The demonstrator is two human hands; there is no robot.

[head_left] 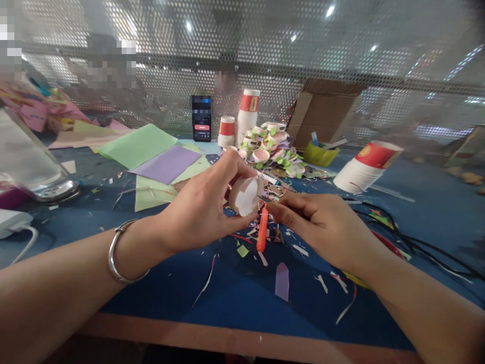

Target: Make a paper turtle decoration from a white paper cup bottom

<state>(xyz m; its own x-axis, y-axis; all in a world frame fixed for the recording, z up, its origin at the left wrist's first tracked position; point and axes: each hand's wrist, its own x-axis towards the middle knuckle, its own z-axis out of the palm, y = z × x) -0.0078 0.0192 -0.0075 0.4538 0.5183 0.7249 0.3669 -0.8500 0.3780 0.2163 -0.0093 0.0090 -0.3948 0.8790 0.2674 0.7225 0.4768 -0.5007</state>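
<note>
A small white paper cup base (248, 197), with a shallow rim and an uneven edge, is held up by my left hand (212, 197) between thumb and fingers. Close to its right side is my right hand (314, 217), its thumb and fingers pinched together. A thin dark tip shows between that pinch and the cup base; what it belongs to is hidden. Just below the right fingertips, an orange marker-like stick (262, 230) stretches toward me over paper scraps. A purple paper strip (282, 282) lies on the blue table in front of both hands.
Behind the hands rises a pile of small cup bases with green paper pieces (265, 144). Stacked paper cups (248, 119) stand behind it; another stack (366, 167) leans at right. Coloured sheets (138, 144), a phone (202, 119), a glass (34, 162) and black cables (413, 240) surround the work area.
</note>
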